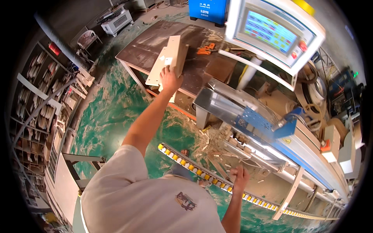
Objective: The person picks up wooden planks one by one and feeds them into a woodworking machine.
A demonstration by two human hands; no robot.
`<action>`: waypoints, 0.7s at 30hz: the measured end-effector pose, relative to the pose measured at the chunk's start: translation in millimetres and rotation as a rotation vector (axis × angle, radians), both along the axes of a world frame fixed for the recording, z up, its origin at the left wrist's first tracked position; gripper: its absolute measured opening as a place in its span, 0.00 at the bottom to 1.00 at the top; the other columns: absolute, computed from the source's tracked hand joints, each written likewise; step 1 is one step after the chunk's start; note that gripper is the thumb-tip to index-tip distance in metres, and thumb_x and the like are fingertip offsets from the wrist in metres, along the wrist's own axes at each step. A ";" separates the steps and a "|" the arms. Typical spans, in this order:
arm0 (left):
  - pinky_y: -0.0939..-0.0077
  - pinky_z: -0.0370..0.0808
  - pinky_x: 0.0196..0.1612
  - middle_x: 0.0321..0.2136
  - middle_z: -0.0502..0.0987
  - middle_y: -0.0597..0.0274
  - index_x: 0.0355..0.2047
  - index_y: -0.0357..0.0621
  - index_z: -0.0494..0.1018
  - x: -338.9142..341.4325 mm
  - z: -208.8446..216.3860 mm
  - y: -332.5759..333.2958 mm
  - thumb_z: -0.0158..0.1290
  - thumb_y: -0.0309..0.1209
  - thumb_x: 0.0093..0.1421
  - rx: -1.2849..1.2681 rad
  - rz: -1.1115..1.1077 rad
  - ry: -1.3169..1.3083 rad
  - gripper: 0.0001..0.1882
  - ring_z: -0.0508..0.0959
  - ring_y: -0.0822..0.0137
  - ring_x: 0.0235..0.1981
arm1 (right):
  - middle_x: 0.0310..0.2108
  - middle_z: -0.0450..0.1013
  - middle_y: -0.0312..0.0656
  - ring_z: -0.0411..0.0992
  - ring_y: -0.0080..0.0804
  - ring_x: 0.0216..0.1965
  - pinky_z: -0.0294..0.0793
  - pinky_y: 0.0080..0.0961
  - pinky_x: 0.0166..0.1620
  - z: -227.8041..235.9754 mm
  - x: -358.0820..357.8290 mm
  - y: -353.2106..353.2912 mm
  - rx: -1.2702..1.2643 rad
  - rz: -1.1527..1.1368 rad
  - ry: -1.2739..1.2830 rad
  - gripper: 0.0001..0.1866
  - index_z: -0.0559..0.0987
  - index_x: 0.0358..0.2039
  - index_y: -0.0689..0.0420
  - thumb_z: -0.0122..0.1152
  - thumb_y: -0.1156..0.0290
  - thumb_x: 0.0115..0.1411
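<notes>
My left arm reaches forward to the brown table, where my left hand (169,79) grips the near end of a pale wooden board (175,46) with a white label. That board lies over another light wooden panel (154,76), which sticks out past the table's near-left edge. My palm hides how the fingers close underneath. My right hand (240,178) is held low in front of me, fingers curled in, with nothing visible in it. It is above the roller rail (190,166) with yellow and white wheels.
The dark brown table (151,37) carries an orange tool (206,49). To the right stand a control panel (268,33) with a lit screen and a long machine bed (248,116). Shelves of boards (39,81) line the left. Wood scraps and dust litter the green floor (105,112).
</notes>
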State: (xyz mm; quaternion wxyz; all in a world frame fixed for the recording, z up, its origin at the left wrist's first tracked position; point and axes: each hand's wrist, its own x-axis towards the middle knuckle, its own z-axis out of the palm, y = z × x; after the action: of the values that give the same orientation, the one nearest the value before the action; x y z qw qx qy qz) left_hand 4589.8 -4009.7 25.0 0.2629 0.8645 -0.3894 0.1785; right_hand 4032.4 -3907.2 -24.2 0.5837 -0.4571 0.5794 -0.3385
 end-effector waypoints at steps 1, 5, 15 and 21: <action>0.42 0.61 0.68 0.65 0.66 0.45 0.59 0.48 0.74 23.5 1.9 -6.1 0.63 0.38 0.54 0.076 0.007 0.067 0.31 0.63 0.37 0.66 | 0.26 0.78 0.38 0.77 0.23 0.29 0.74 0.23 0.32 10.6 28.8 -10.8 0.026 0.052 0.046 0.16 0.80 0.34 0.61 0.57 0.61 0.72; 0.40 0.61 0.69 0.67 0.64 0.44 0.60 0.54 0.73 60.2 -8.8 -5.8 0.60 0.33 0.53 0.085 -0.102 0.206 0.32 0.61 0.34 0.67 | 0.28 0.79 0.37 0.78 0.24 0.31 0.74 0.21 0.34 18.4 151.7 -53.4 -0.179 0.386 0.133 0.15 0.81 0.41 0.62 0.58 0.61 0.71; 0.45 0.65 0.65 0.65 0.64 0.43 0.62 0.45 0.69 -144.4 -3.4 160.5 0.63 0.26 0.49 -0.021 -0.466 0.298 0.37 0.60 0.37 0.69 | 0.49 0.78 0.49 0.77 0.34 0.46 0.76 0.32 0.48 29.1 374.3 -105.9 0.104 0.115 -0.191 0.30 0.77 0.51 0.67 0.55 0.47 0.72; 0.59 0.73 0.55 0.61 0.68 0.44 0.62 0.38 0.67 -168.4 -61.7 131.9 0.60 0.37 0.64 -0.154 -0.609 1.195 0.29 0.73 0.50 0.57 | 0.42 0.80 0.49 0.74 0.35 0.42 0.73 0.34 0.48 -29.6 265.4 -101.0 -0.018 -0.072 0.207 0.34 0.80 0.47 0.69 0.53 0.43 0.72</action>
State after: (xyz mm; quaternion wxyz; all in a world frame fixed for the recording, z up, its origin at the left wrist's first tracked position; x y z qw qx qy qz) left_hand 4421.4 -3877.8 -36.7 0.5326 0.6451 -0.3895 -0.3854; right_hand 4297.8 -4008.2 -53.9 0.5040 -0.4740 0.6495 -0.3153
